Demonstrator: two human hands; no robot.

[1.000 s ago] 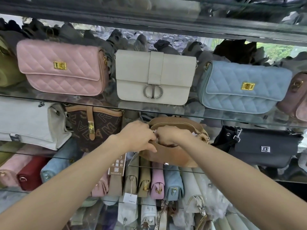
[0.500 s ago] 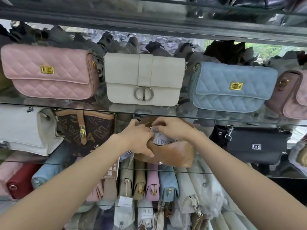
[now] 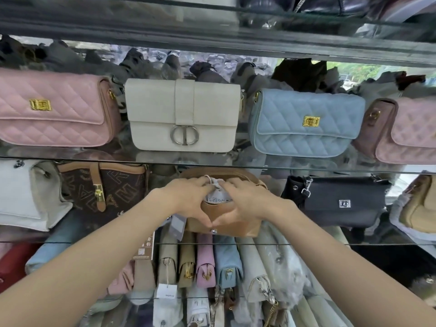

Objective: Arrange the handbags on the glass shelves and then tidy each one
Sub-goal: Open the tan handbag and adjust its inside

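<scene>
Both hands on tan handbag [image 3: 226,220] on middle glass shelf [image 3: 306,244]: left hand [image 3: 188,201] and right hand [image 3: 247,201] curl around its top, fingers pressing white stuffing [image 3: 217,192] between them

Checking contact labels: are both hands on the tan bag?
Touching. Head view shows the left hand and right hand wrapped around the tan bag, thumbs on its front.
</scene>
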